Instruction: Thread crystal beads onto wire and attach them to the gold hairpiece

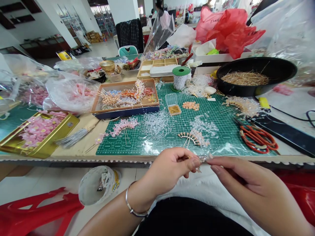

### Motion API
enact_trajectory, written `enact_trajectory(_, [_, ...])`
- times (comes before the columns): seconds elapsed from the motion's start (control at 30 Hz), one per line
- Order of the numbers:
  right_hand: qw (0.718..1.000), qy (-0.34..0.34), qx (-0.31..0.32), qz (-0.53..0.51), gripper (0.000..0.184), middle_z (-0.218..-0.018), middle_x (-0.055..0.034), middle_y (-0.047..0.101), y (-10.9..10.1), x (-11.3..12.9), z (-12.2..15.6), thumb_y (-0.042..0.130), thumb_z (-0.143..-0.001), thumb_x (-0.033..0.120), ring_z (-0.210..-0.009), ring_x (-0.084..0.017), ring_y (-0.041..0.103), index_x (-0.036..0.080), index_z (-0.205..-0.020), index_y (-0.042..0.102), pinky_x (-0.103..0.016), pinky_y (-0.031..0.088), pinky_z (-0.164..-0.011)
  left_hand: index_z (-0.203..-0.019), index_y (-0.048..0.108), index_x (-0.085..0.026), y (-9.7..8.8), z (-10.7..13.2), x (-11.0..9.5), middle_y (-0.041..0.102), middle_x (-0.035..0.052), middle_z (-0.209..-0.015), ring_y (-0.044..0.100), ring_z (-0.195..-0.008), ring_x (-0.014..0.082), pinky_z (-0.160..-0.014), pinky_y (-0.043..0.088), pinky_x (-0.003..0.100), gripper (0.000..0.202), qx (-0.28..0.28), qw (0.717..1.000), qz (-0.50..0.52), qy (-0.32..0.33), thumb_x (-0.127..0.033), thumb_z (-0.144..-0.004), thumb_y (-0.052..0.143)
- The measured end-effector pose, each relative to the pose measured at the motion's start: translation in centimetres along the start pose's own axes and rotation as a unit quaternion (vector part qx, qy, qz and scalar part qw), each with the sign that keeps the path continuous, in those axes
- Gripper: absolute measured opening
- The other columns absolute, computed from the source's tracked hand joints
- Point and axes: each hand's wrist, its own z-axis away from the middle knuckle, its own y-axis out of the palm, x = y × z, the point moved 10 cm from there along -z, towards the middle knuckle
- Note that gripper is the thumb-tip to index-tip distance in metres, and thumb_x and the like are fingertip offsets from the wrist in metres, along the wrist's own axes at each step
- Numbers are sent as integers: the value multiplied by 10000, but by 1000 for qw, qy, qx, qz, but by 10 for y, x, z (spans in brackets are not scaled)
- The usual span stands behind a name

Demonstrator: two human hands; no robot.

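My left hand (169, 168) is closed in a pinch on a small clear beaded wire piece (203, 159) just below the table's front edge. My right hand (242, 183) meets it from the right, fingers pressed together on the other end of the same piece. A silver bangle circles my left wrist. Just beyond my hands, on the green cutting mat (152, 141), lie a gold comb ornament with clear beads (193, 138), a pink flower hairpin (123, 126) and heaps of clear beads (155, 123).
Red-handled scissors (257, 139) lie at the mat's right. A black pan of gold pins (256, 77) stands behind them. A shallow box of beaded sprigs (125, 96), a gold tin of pink flowers (36, 131), a wire bundle (72, 139) and plastic bags fill the left. A cup (98, 185) sits below.
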Motion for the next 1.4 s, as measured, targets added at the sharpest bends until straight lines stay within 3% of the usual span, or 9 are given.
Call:
enact_trajectory(0.17, [997, -67, 24, -16, 216, -859, -13, 791, 6, 18, 2, 545, -953, 179, -767, -178, 771, 261, -1088, 693, -252, 622, -693, -735, 649, -153, 1, -3, 5, 598, -21, -667, 483, -565, 86, -587, 395, 239, 319, 0, 999, 51, -10, -448, -800, 753])
enact_trajectory(0.47, [970, -222, 85, 50, 360, -614, 28, 561, 14, 23, 12, 457, -956, 60, -499, -148, 516, 138, -1277, 596, -295, 376, -472, -727, 663, -132, 0, -3, 17, 600, -19, -614, 478, -519, 51, -496, 321, 197, 326, 6, 986, 158, -55, -420, -738, 814])
enact_trajectory(0.63, [969, -232, 88, 25, 420, -645, 32, 523, 9, 13, 11, 493, -920, 16, -532, -151, 478, 216, -1267, 620, -299, 327, -488, -702, 661, -131, 2, -4, 17, 592, -21, -586, 477, -510, 43, -477, 309, 183, 306, 20, 983, 176, -56, -389, -749, 820])
enact_trajectory(0.97, [978, -68, 162, -112, 238, -977, -19, 762, 28, -38, 3, 522, -998, 181, -836, -187, 737, 282, -1156, 669, -276, 598, -694, -651, 671, -137, 3, 4, -6, 645, 19, -635, 509, -515, 65, -427, 274, 196, 357, 52, 984, 167, -17, -434, -659, 869])
enact_trajectory(1.1, [985, -91, 144, 22, 365, -1367, -81, 607, 7, -25, 0, 548, -980, 323, -1203, -320, 588, 319, -1343, 589, -509, 495, -990, -730, 701, -142, 1, 4, -15, 645, 7, -665, 515, -560, 70, -476, 320, 190, 275, 25, 996, 89, 12, -394, -761, 808])
enact_trajectory(1.17, [989, -56, 139, -2, 469, -1470, -70, 511, 1, -15, 0, 522, -994, 362, -1310, -325, 491, 342, -1458, 458, -512, 419, -1072, -743, 698, -142, 6, 3, -17, 626, -7, -647, 493, -564, 69, -511, 331, 195, 268, 21, 998, 57, 16, -390, -785, 791])
enact_trajectory(1.23, [977, 50, 169, -120, 374, -1318, -55, 607, 11, -16, 3, 463, -1028, 379, -1195, -261, 568, 351, -1401, 477, -400, 486, -991, -741, 687, -140, 13, 2, -17, 615, -12, -641, 481, -576, 73, -550, 347, 205, 286, 31, 998, 44, 21, -405, -793, 781])
enact_trajectory(1.3, [930, 178, 200, -250, 246, -961, -25, 651, 31, -21, 12, 413, -1046, 436, -866, -193, 609, 305, -1129, 604, -293, 526, -752, -746, 673, -140, 13, 2, -17, 614, -12, -663, 481, -602, 79, -578, 353, 211, 284, 23, 999, 37, 29, -394, -777, 797])
enact_trajectory(1.4, [861, 289, 198, -369, 350, -674, 33, 443, 53, -30, 20, 461, -1011, 533, -599, -132, 389, 245, -877, 608, -232, 366, -527, -761, 656, -142, 2, 3, -14, 589, -27, -675, 470, -616, 80, -581, 346, 208, 272, -15, 999, 24, 31, -340, -726, 839])
